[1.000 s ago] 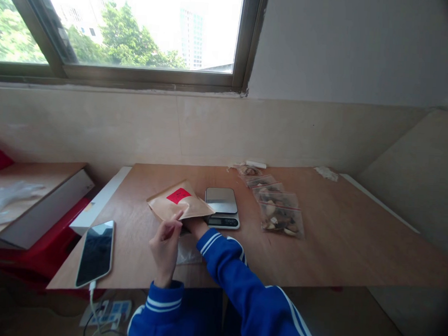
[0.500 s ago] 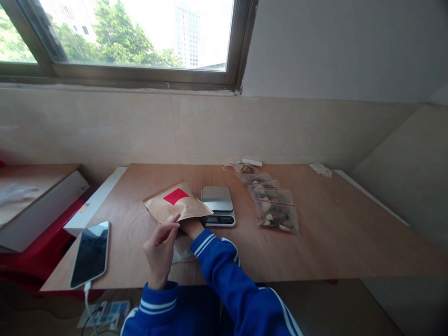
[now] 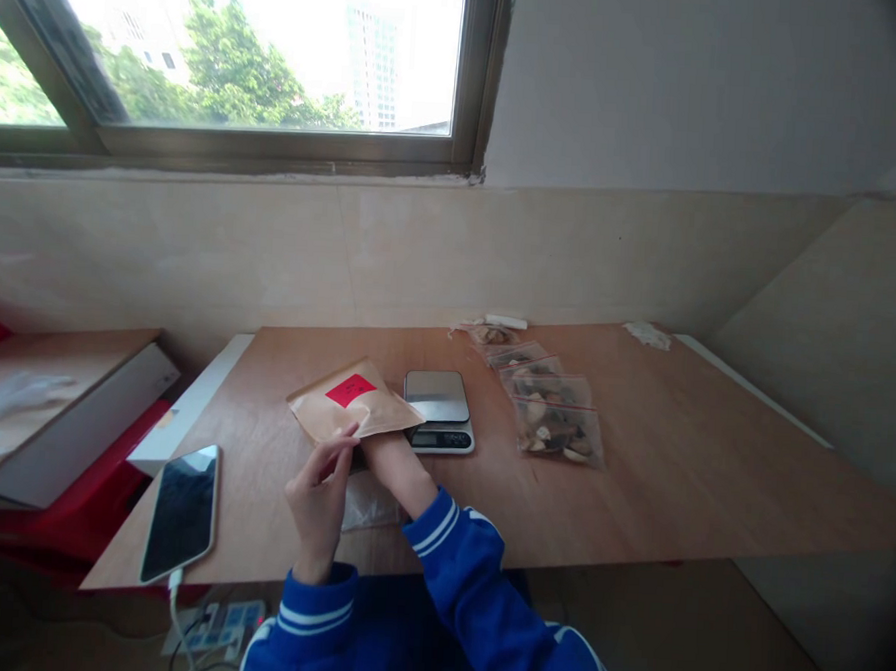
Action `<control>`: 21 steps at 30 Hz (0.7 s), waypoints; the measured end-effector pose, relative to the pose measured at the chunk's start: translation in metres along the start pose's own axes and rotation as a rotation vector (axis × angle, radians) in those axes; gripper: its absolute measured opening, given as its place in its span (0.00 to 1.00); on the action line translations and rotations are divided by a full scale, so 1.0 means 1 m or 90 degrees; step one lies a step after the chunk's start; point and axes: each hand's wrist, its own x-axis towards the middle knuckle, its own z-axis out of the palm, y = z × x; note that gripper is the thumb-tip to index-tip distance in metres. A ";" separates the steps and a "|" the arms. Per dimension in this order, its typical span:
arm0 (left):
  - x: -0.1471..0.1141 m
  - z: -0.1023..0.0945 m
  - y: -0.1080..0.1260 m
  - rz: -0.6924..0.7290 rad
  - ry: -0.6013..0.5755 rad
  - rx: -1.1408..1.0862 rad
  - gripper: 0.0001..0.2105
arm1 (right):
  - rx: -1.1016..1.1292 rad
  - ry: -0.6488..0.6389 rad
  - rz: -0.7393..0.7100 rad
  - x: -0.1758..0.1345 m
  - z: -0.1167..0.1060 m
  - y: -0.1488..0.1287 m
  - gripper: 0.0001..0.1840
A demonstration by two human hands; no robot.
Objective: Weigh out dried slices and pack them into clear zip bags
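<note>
Head view: left hand [image 3: 321,481] pinches paper bag [image 3: 375,414] at edge, right hand [image 3: 382,452], grip hidden, seemingly reaches inside; withdrawing likely calls for steadying the bag.

A single wide view, from a camera worn on the person's head, faces forward and down over a bench [image 3: 681,478] that spans the lower half of the frame. It looks from near, above the bench's close edge: the wearer's blue sleeves [image 3: 472,587] enter large at bottom centre, and the paper pouch [image 3: 365,409] is somewhat farther off, left of centre. Beyond, it reaches the wall [image 3: 573,252] across the middle and a window [image 3: 267,66] at upper left.
</note>
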 end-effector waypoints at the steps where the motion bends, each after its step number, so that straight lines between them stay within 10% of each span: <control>1: 0.003 0.000 0.001 -0.005 -0.001 -0.007 0.06 | -0.048 -0.006 -0.038 -0.007 -0.008 -0.001 0.13; 6: 0.020 0.001 0.010 -0.023 -0.010 -0.031 0.08 | -0.100 -0.028 -0.128 -0.027 -0.041 -0.001 0.12; 15: 0.059 -0.007 0.019 0.014 -0.002 0.075 0.09 | 0.171 0.413 0.022 -0.034 -0.057 0.044 0.13; 21: 0.073 -0.025 0.015 -0.013 0.039 0.108 0.11 | 0.215 0.334 0.183 -0.002 -0.048 0.123 0.17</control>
